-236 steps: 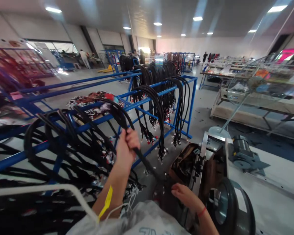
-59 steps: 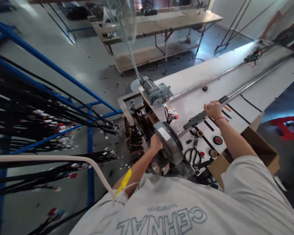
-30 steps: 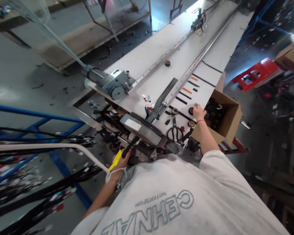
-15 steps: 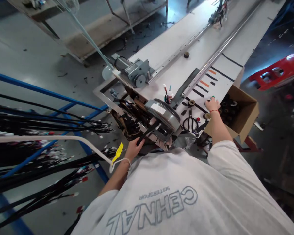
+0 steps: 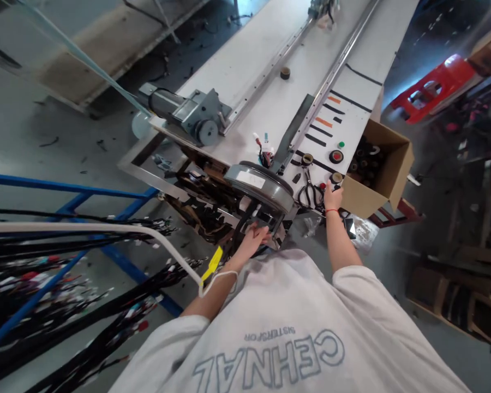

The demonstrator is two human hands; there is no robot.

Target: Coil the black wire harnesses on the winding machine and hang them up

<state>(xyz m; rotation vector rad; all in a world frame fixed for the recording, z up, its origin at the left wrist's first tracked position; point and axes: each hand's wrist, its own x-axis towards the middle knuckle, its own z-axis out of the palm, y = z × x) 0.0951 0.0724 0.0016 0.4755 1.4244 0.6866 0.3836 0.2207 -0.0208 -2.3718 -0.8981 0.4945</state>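
My left hand (image 5: 256, 238) is at the near side of a round grey machine (image 5: 258, 183), its fingers closed together. A black cable (image 5: 242, 221) runs down beside this hand; what the fingers hold is hidden. At the table's near right edge, my right hand (image 5: 334, 197) has its fingers closed on a tape roll (image 5: 336, 177) with a pale core. Just beyond lies a black tape roll (image 5: 336, 156) with a red centre, and by it a small green cap (image 5: 341, 144). Black-handled scissors (image 5: 310, 194) lie left of my right hand, below another tape roll (image 5: 307, 159).
A cardboard box (image 5: 387, 164) of tape rolls stands right of the white table (image 5: 265, 49). Tape strips (image 5: 319, 132) stick to the tabletop. A motor (image 5: 188, 112) sits at the left edge. Black cable bundles hang on a blue rack (image 5: 118, 259) at left.
My right hand has moved back toward me, from the red-centred roll to the pale-cored roll. My left hand has moved right, closer under the machine. The view has shifted.
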